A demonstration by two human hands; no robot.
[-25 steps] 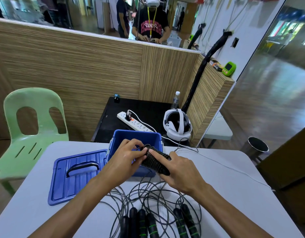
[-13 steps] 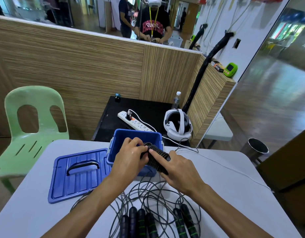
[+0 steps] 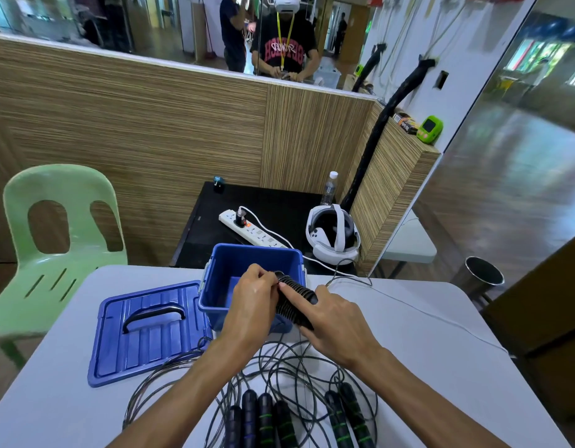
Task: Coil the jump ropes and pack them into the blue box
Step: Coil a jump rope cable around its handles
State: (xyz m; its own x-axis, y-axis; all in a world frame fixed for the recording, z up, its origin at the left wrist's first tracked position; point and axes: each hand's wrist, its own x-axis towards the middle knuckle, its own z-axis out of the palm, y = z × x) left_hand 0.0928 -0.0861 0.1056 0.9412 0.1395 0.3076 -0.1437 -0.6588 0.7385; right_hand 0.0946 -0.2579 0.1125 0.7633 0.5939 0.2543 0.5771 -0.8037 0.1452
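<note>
Fingers of left hand [image 3: 252, 297] curled round far end of coiled jump rope [image 3: 294, 297]; right hand [image 3: 336, 318] clamps near end, index finger pressed flat along top. Coiled bundle held over near right rim of blue box [image 3: 247, 253], box open. Lid [image 3: 147, 331] flat on table [image 3: 441, 367], left of box. Loose ropes tangled near, black handles [image 3: 266, 418] at near edge
</note>
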